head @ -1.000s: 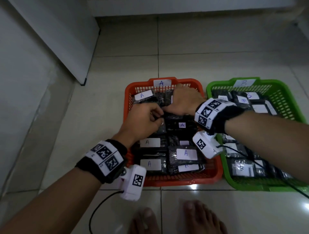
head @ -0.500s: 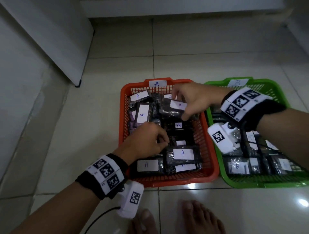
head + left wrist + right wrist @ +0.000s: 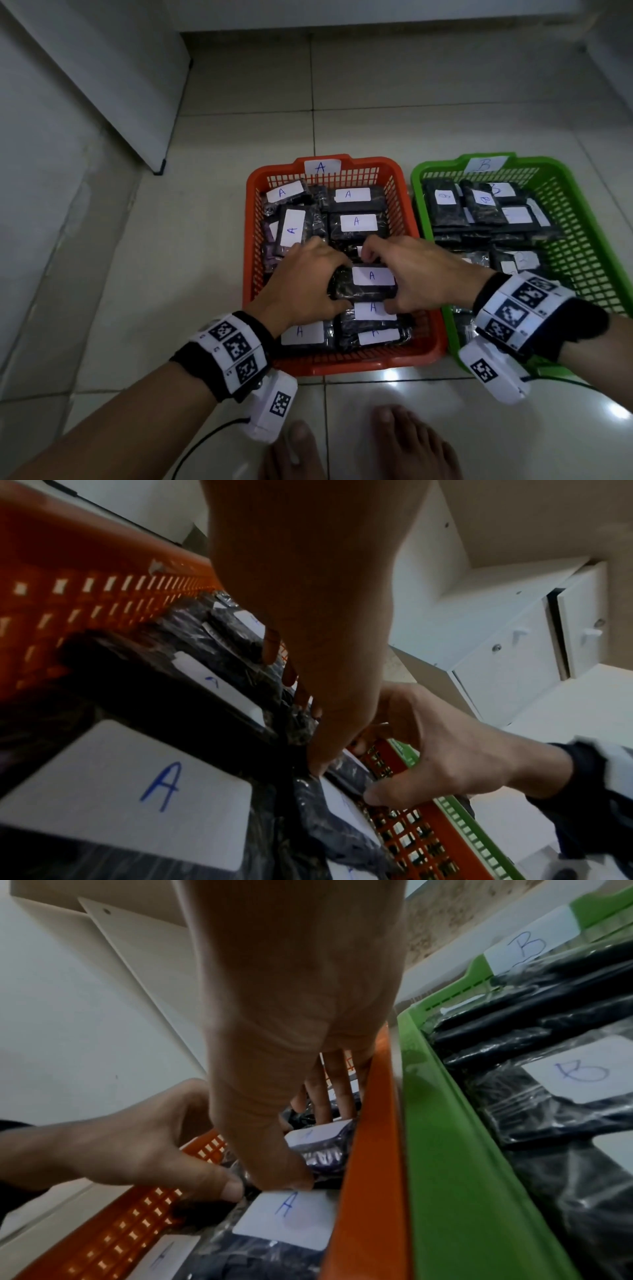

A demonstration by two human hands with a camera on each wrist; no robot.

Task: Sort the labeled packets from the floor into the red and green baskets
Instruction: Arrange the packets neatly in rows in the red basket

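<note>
- Fingertips of both hands are being hidden behind the packet (image 3: pixel 368 282) in the head view, so the exact finger contact can't really be made out there; feet and forearms are getting cut off at the bottom edge.
- The packet, sitting mid red basket (image 3: pixel 412 219) on top of the pile, is being gripped from both ends: left hand (image 3: pixel 305 284) curled round its left end, right hand (image 3: pixel 416 277) pinching the right end, thumbs along the near edge.
- "A" is being shown in blue on the held packet's white label, on the other red-basket packets, and on the basket's far-rim tag (image 3: pixel 321 167).
- "B" is being shown on the green basket (image 3: pixel 582 212) tag and its packets; a few of those labels are too smudgy to read.
- White cabinet drawers (image 3: pixel 534 631) are only being picked up by the left wrist view.
- In the right wrist view, the green basket's "B" labels are being seen close up.
</note>
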